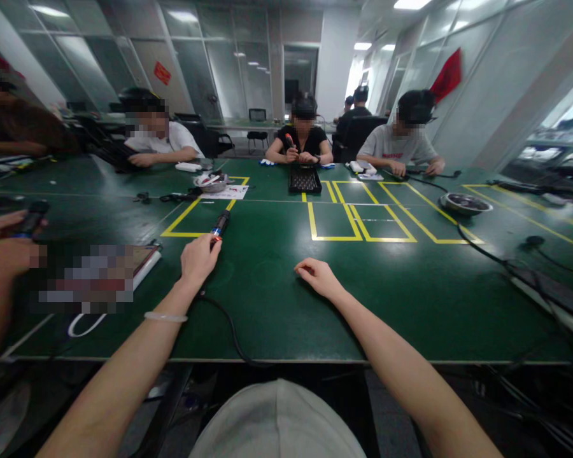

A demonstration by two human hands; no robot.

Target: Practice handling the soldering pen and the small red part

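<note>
My left hand (198, 259) is wrapped round a black electric screwdriver (221, 222) with a blue band and a red part. The tool points away from me, and a black cord (226, 318) runs out below the hand. My right hand (315, 275) rests on the green table (267, 331) with its fingers curled and the thumb and forefinger meeting. Whether something small is between those fingertips is hidden. A pale bracelet (166, 317) circles my left wrist.
Yellow tape outlines (337, 238) mark the table. At the far side stands a black tray (304, 181) before a co-worker. A bowl (211, 183) sits on paper; another round dish (465, 204) is at right. A co-worker's hands (16, 245) are close at left, near a book-like item (143, 261).
</note>
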